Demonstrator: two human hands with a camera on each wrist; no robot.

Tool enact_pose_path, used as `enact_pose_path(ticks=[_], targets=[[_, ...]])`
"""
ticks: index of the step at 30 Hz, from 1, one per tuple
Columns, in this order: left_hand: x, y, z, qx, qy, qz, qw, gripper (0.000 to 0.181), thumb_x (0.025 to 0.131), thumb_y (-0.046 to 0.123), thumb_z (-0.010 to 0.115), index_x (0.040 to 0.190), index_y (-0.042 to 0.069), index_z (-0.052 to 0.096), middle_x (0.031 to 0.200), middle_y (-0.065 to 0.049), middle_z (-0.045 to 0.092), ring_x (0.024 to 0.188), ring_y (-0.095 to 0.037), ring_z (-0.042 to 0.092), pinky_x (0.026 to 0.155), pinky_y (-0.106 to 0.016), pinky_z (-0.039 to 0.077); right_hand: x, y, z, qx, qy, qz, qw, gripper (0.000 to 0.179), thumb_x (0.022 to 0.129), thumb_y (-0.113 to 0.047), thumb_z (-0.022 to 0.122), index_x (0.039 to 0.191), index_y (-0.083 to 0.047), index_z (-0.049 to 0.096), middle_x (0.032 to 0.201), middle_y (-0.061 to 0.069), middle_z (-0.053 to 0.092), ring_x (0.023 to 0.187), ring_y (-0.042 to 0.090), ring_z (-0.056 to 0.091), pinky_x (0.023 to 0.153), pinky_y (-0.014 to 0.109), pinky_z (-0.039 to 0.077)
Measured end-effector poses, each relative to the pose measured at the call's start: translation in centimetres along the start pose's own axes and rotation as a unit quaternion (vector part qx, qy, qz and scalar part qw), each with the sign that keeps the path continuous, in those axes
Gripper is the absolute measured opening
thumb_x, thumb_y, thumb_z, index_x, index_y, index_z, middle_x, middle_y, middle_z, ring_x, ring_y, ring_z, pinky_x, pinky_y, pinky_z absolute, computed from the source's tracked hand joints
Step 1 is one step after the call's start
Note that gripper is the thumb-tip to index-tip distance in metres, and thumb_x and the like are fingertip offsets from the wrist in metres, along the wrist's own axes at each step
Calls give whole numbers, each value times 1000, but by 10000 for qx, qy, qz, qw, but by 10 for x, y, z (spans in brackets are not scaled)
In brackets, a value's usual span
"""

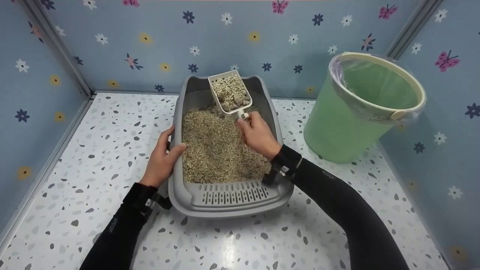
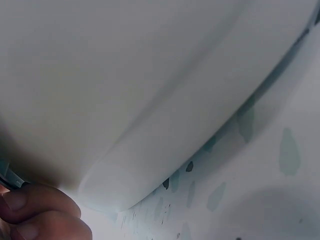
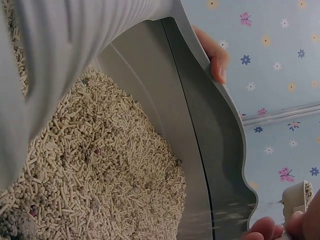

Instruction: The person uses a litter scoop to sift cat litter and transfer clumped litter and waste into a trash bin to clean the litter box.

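A grey litter box (image 1: 234,210) stands on the speckled floor, holding pale pellet litter (image 1: 212,150). My left hand (image 1: 161,161) grips its left rim, thumb over the edge; curled fingers (image 2: 47,207) show beside the outer wall in the left wrist view. My right hand (image 1: 259,135) holds a white litter scoop (image 1: 243,114) by its handle, above the back of the box. Pellets and darker clumps (image 1: 237,102) fill the scoop. In the right wrist view the scoop (image 3: 294,200) is at the lower right corner, beyond the box's rim (image 3: 242,145).
A green bin (image 1: 333,123) lined with a clear bag (image 1: 360,110) stands to the right of the litter box. Blue flower-patterned panels (image 1: 225,41) enclose the back and both sides. The box's front ledge (image 1: 232,195) is slotted.
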State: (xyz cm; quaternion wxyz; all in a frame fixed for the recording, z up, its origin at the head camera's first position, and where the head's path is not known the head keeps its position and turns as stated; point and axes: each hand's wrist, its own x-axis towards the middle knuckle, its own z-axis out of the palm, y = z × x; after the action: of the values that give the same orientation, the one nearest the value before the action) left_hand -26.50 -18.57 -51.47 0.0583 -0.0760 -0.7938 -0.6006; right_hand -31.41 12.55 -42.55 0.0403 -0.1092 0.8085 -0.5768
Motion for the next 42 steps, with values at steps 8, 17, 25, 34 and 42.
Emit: enact_pose_path(ticks=[8, 17, 25, 34, 42], targets=[[0, 0, 0, 30, 42, 10, 10000, 74, 113, 36, 63, 177, 20, 32, 104, -13, 55, 89, -23, 57, 72, -30, 56, 3, -1, -3, -29, 53, -198, 9998, 13, 119, -18, 53, 118, -5, 52, 81, 4, 57, 64, 16, 57, 58, 27, 45], [-1, 0, 0, 31, -11, -69, 10000, 74, 114, 37, 62, 178, 22, 30, 107, -15, 56, 91, -24, 58, 74, -31, 56, 4, -1, -2, 84, -17, -404, 9991, 11, 120, -16, 52, 120, -5, 49, 80, 4, 55, 64, 15, 53, 59, 27, 44], [0, 0, 0, 1, -25, -71, 10000, 73, 114, 39, 61, 178, 23, 30, 106, -16, 56, 91, -26, 58, 74, -32, 57, 5, -2, -1, -111, 1, -509, 9986, 11, 120, -17, 51, 118, -6, 48, 78, 3, 54, 64, 15, 52, 59, 28, 43], [0, 1, -1, -44, -4, -50, 10000, 75, 113, 35, 63, 178, 21, 30, 105, -14, 55, 90, -24, 58, 73, -31, 56, 5, -2, -1, -362, 47, -594, 9976, 12, 120, -17, 51, 118, -6, 47, 80, 3, 56, 64, 15, 54, 59, 28, 44], [0, -1, 0, -1, -7, -67, 10000, 75, 113, 35, 63, 178, 21, 30, 104, -12, 55, 88, -23, 58, 73, -30, 56, 5, -1, -1, -310, -2, -789, 9964, 9, 120, -15, 50, 120, -6, 47, 79, 2, 55, 65, 15, 53, 61, 28, 45]])
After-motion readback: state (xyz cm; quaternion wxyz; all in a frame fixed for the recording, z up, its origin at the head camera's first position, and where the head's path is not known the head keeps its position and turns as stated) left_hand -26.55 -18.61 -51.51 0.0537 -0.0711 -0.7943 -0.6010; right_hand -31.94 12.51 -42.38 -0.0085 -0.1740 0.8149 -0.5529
